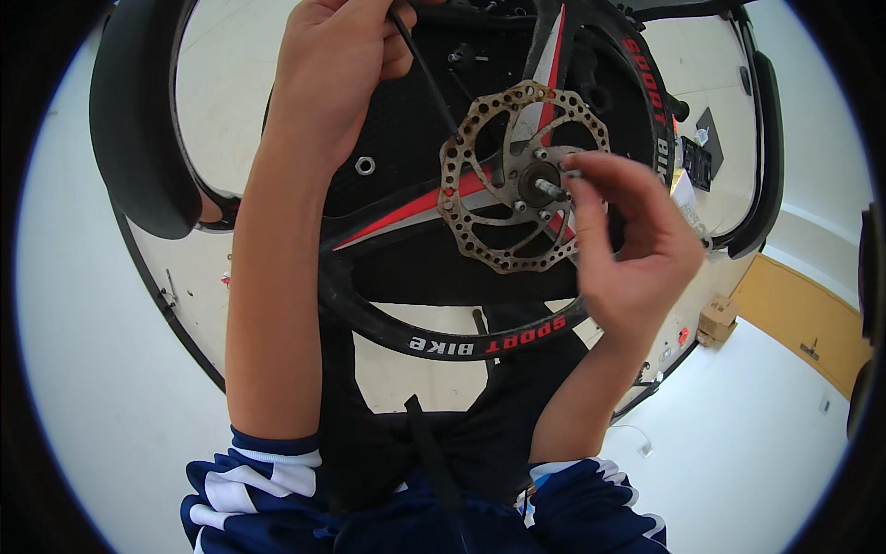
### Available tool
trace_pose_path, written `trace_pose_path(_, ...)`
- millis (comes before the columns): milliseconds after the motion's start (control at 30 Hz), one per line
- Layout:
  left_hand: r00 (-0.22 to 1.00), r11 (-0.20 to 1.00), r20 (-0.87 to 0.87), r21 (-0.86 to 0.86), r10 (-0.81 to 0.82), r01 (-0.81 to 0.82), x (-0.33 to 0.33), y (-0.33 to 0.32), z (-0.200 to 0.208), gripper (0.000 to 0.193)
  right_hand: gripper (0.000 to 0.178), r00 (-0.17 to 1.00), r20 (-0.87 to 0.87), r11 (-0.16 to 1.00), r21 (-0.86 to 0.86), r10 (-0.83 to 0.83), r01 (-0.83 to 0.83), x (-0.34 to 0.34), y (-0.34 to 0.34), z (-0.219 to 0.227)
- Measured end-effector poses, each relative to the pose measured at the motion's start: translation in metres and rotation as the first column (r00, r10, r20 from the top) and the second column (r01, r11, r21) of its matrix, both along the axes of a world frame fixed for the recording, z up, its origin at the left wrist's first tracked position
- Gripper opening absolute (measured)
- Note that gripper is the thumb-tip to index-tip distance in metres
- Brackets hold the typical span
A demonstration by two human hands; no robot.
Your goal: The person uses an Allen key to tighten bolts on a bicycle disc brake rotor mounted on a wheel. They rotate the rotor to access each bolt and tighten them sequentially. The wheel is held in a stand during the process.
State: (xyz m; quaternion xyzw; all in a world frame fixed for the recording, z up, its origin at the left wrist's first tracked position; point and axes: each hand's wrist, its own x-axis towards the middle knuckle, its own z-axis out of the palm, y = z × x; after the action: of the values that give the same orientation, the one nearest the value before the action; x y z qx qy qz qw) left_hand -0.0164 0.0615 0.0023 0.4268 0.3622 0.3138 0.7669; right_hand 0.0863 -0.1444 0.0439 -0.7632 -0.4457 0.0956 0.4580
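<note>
Wheel point(443, 346), brake disc point(450, 175) uppermost, beneath both hands. Left hand point(355, 37), forearm extended forward: fingers curled round a thin black rod point(427, 81). Right hand point(641, 222), arched inward: thumb and forefinger nearly meet beside the axle point(551, 190); whether they pinch anything cannot be told.

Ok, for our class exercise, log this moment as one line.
left hand: holding black rod | right hand: beside axle, grip unclear | brake disc: on wheel | nut: left of disc

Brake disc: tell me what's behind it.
Behind the disc, red-and-grey spokes and a black surface show through its openings. What its solid metal covers can't be seen.
</note>
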Motion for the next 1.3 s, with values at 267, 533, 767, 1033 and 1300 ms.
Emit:
trace_pose_path(267,1.0,1.0,0.002,-0.009,0.014,-0.014,-0.003,0.003,0.003,0.044,0.022,0.957,0.268,0.993,-0.076,0.111,-0.094,-0.009,0.01,-0.013)
trace_pose_path(533,1.0,1.0,0.008,0.021,0.021,-0.021,-0.001,0.003,0.002,0.045,0.022,0.948,0.301,0.994,-0.053,0.105,-0.094,-0.011,0.011,-0.022)
trace_pose_path(767,0.999,1.0,0.034,0.009,0.016,-0.016,0.0,0.003,0.0,0.045,0.021,0.954,0.294,0.998,0.016,0.057,-0.065,-0.009,0.009,-0.033)
trace_pose_path(1033,0.999,1.0,0.035,-0.01,0.019,-0.019,-0.002,0.003,0.001,0.045,0.021,0.991,0.129,0.997,0.063,0.027,-0.036,-0.008,0.006,-0.043)
trace_pose_path(1300,0.999,0.999,-0.003,-0.001,0.036,-0.036,-0.003,0.003,0.004,0.046,0.021,0.973,0.216,0.996,0.006,0.083,-0.087,-0.003,0.003,-0.036)
